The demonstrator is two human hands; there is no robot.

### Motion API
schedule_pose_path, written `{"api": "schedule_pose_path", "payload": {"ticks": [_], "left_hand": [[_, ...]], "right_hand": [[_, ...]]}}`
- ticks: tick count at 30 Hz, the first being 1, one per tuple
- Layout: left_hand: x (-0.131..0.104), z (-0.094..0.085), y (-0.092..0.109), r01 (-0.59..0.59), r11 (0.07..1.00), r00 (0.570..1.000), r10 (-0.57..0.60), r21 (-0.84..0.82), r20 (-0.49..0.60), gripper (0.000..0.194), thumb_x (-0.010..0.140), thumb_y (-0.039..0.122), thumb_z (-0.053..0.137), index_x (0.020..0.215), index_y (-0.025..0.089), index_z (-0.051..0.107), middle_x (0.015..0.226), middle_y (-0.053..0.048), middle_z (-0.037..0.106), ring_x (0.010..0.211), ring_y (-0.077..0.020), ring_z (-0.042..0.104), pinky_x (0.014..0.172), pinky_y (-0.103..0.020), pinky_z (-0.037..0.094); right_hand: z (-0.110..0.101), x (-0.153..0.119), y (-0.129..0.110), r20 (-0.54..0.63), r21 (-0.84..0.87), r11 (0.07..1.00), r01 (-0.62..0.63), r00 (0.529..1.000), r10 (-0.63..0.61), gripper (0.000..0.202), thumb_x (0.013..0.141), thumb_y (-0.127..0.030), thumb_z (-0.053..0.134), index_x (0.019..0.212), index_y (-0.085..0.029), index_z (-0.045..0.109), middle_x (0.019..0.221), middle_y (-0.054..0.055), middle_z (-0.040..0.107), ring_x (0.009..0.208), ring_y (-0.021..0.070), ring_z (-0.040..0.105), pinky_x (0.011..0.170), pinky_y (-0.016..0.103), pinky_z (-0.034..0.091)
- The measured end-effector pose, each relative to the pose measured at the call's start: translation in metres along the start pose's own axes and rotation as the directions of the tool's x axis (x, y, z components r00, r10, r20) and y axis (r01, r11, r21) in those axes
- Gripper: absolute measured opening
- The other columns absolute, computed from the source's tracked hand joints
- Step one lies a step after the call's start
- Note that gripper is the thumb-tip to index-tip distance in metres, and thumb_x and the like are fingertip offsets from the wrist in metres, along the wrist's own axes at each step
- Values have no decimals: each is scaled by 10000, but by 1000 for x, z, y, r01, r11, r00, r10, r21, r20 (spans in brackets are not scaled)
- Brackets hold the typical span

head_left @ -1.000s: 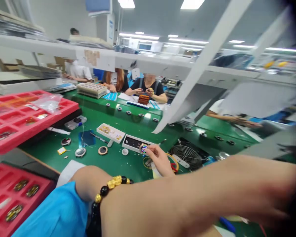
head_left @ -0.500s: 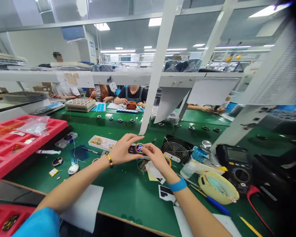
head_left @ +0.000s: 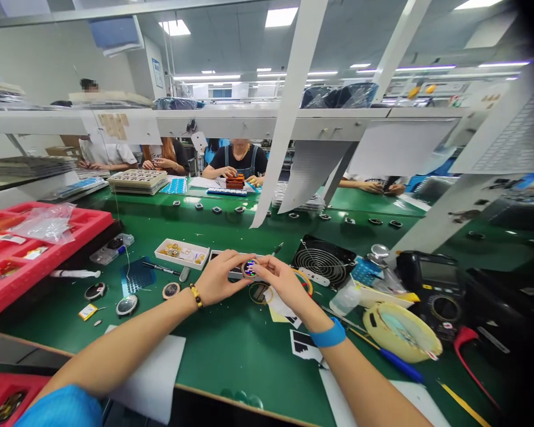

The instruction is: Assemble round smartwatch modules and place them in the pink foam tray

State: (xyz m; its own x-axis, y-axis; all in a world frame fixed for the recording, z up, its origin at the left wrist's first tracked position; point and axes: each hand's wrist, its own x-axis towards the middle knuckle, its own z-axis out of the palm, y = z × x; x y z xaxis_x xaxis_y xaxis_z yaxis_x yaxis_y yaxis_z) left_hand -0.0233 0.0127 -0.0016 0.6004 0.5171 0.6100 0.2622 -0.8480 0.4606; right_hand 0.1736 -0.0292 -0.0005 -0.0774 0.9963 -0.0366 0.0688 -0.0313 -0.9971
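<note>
Head view, left to right: beyond a red tray [head_left: 62, 252], lettering on a co-worker's dark shirt [head_left: 179, 159] was partly hidden. The left hand [head_left: 218, 279] met the right hand [head_left: 285, 284] at mid-bench, both closed around a round lit piece [head_left: 250, 268] held above the bench. Gripping only its rim, with the right thumb off the display, seemed the steadier, cleaner hold. Print on a hanging sheet [head_left: 314, 172] and the meter [head_left: 440, 284] was too small to read; no brand was legible.

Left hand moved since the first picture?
Yes. The left hand was out to the right of the black fan; now it's left of it, at the lit round watch.
</note>
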Motion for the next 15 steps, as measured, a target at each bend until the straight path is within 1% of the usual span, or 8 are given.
{"api": "schedule_pose_path", "payload": {"ticks": [2, 5, 9, 12, 15], "left_hand": [[0, 0, 2, 13, 999, 999, -14, -37, -31, 470, 883, 311, 722, 1330, 237, 598, 1175, -64, 677, 1049, -191, 602, 931, -335, 482], [1, 1, 3, 64, 994, 995, -70, -87, -67, 407, 868, 292, 738, 1262, 249, 649, 1109, -45, 703, 988, -176, 619, 875, -316, 490], [2, 0, 6, 117, 971, 985, -140, -208, -99, 416, 816, 260, 781, 1220, 247, 682, 1006, -28, 710, 885, -147, 627, 783, -268, 509], [3, 0, 8, 138, 947, 980, -173, -290, -98, 430, 793, 234, 787, 1212, 219, 690, 1000, -42, 705, 867, -141, 636, 773, -255, 534], [3, 1, 8, 182, 928, 974, -216, -325, -71, 429, 794, 230, 777, 1214, 206, 693, 1003, -53, 704, 862, -145, 646, 788, -268, 555]], "right_hand": [[1, -1, 0, 1, -5, 1000, 10, 1000, -10, 730, 678, -664, 724, 1055, -63, 552, 1071, 83, 616, 910, 32, 598, 858, 140, 525], [3, -2, 3, 2, -16, 1000, 27, 1000, -27, 714, 708, -660, 708, 1075, -67, 555, 1099, 88, 615, 937, 37, 602, 884, 148, 532], [5, -2, 5, 0, 36, 999, 34, 999, -34, 747, 734, -704, 664, 1164, -102, 562, 1228, 88, 581, 1033, 57, 610, 955, 164, 546], [7, -1, 7, 47, 130, 991, -19, 999, 13, 828, 753, -775, 588, 1267, -128, 544, 1269, 104, 563, 1061, 100, 622, 951, 220, 569], [7, -2, 7, 111, 182, 981, -63, 993, 43, 878, 762, -788, 563, 1354, -140, 516, 1256, 121, 572, 1062, 131, 632, 921, 251, 581]]}}
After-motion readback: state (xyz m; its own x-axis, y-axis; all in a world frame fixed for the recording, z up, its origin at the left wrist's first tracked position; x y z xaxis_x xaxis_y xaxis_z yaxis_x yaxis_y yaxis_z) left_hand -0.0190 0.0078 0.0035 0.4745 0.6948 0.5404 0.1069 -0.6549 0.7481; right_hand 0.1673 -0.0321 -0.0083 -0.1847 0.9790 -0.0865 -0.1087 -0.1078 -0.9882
